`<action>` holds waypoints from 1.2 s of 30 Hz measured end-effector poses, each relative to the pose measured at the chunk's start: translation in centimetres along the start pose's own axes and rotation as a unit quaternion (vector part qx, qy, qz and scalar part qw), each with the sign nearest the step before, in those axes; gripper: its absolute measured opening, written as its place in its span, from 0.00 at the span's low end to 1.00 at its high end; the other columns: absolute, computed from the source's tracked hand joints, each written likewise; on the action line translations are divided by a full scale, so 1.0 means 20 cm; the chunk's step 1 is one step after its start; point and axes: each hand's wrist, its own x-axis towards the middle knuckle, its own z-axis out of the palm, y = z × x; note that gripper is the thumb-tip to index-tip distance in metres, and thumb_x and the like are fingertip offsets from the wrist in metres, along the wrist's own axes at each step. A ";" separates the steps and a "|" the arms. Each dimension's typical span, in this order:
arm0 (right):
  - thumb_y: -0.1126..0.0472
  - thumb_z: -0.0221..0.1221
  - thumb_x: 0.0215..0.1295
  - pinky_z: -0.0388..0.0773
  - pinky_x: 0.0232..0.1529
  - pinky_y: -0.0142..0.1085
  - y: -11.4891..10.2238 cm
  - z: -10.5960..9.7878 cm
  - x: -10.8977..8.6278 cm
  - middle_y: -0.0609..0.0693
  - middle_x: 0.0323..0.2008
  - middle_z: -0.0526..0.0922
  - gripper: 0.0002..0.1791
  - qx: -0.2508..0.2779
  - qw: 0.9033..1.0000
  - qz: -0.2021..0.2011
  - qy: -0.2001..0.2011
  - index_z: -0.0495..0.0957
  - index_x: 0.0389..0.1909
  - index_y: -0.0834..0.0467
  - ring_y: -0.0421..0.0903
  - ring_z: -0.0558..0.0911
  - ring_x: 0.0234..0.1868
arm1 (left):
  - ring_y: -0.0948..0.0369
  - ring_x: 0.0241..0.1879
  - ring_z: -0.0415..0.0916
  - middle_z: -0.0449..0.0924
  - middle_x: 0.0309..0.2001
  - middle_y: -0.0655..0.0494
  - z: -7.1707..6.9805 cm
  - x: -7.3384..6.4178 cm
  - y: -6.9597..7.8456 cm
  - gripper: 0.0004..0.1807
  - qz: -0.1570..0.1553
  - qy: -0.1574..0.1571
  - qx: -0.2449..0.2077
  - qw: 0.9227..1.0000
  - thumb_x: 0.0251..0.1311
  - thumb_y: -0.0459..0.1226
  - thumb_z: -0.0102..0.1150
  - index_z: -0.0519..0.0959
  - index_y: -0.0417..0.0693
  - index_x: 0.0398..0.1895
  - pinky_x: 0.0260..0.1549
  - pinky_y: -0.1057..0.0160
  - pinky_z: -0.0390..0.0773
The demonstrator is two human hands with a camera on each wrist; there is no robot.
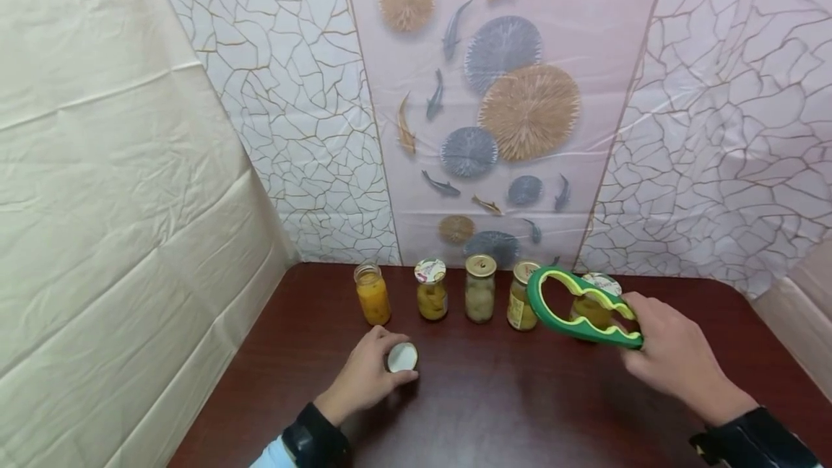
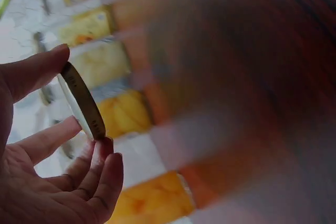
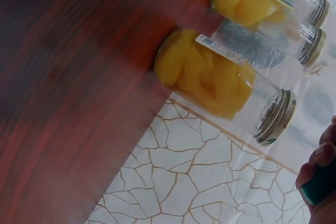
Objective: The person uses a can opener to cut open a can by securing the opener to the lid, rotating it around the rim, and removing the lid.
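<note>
My left hand [image 1: 364,375] pinches a round metal jar lid [image 1: 403,357] between thumb and fingers, its pale inner face turned up. In the left wrist view the lid [image 2: 84,100] stands edge-on at the fingertips. Just beyond this hand is a lidless glass jar [image 1: 373,298] of orange fruit pieces. My right hand [image 1: 672,352] grips one end of a green jar opener [image 1: 596,334] with a scalloped light-green inside. The opener is held up in front of the rightmost jar [image 1: 603,282], partly hiding it. The right wrist view catches only fingertips and a bit of the opener [image 3: 319,186].
Along the back of the dark red-brown table [image 1: 468,396] stand more lidded jars in a row: a jar of yellow fruit [image 1: 432,300], a jar of pale fruit [image 1: 479,298] and a labelled jar [image 1: 520,305]. A patterned cloth [image 1: 312,128] hangs right behind them.
</note>
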 end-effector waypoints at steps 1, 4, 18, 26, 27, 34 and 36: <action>0.64 0.75 0.36 0.72 0.28 0.40 0.00 0.00 0.00 0.51 0.35 0.83 0.32 0.001 1.000 -0.001 0.000 0.78 0.48 0.59 0.46 0.77 0.34 | 0.62 0.43 0.73 0.78 0.47 0.55 0.00 0.01 -0.02 0.32 -0.008 -0.007 0.009 1.000 0.62 0.56 0.76 0.85 0.48 0.62 0.41 0.61 0.76; 0.65 0.74 0.34 0.72 0.29 0.39 0.02 0.00 -0.01 0.49 0.35 0.82 0.33 0.001 1.000 -0.015 -0.001 0.78 0.48 0.58 0.44 0.76 0.34 | 0.60 0.43 0.73 0.80 0.47 0.53 0.00 0.04 -0.05 0.32 -0.050 -0.031 0.037 0.998 0.58 0.53 0.80 0.85 0.47 0.61 0.41 0.59 0.76; 0.64 0.76 0.33 0.74 0.31 0.41 0.04 -0.02 0.00 0.48 0.37 0.83 0.36 0.011 0.999 -0.041 0.023 0.79 0.51 0.57 0.44 0.77 0.36 | 0.59 0.40 0.72 0.82 0.46 0.48 0.01 0.13 -0.17 0.32 -0.080 -0.050 0.101 0.990 0.51 0.48 0.85 0.88 0.46 0.58 0.40 0.59 0.75; 0.65 0.76 0.33 0.77 0.32 0.44 0.02 -0.06 0.01 0.51 0.40 0.85 0.37 0.027 0.998 -0.042 0.036 0.78 0.53 0.57 0.47 0.79 0.38 | 0.59 0.41 0.71 0.81 0.47 0.48 0.01 0.17 -0.15 0.30 -0.107 -0.058 0.117 0.986 0.53 0.47 0.84 0.88 0.48 0.59 0.42 0.58 0.76; 0.65 0.76 0.34 0.78 0.32 0.44 0.02 -0.07 0.02 0.51 0.40 0.85 0.37 0.026 0.998 -0.044 0.037 0.78 0.53 0.57 0.47 0.79 0.39 | 0.58 0.41 0.71 0.80 0.47 0.48 0.01 0.18 -0.14 0.30 -0.114 -0.062 0.120 0.984 0.54 0.47 0.84 0.88 0.49 0.60 0.42 0.58 0.75; 0.64 0.76 0.34 0.74 0.33 0.40 0.00 -0.07 0.03 0.49 0.39 0.85 0.36 0.039 0.997 -0.051 0.048 0.79 0.53 0.56 0.41 0.76 0.38 | 0.53 0.46 0.71 0.77 0.51 0.46 0.00 0.22 -0.11 0.29 -0.161 -0.083 0.136 0.974 0.57 0.48 0.82 0.87 0.56 0.63 0.42 0.56 0.75; 0.64 0.76 0.36 0.74 0.33 0.39 -0.01 -0.06 0.03 0.48 0.40 0.84 0.35 0.046 0.997 -0.048 0.044 0.79 0.53 0.56 0.40 0.75 0.38 | 0.52 0.48 0.72 0.77 0.52 0.45 0.00 0.23 -0.12 0.30 -0.168 -0.082 0.140 0.972 0.57 0.48 0.82 0.87 0.57 0.63 0.42 0.55 0.76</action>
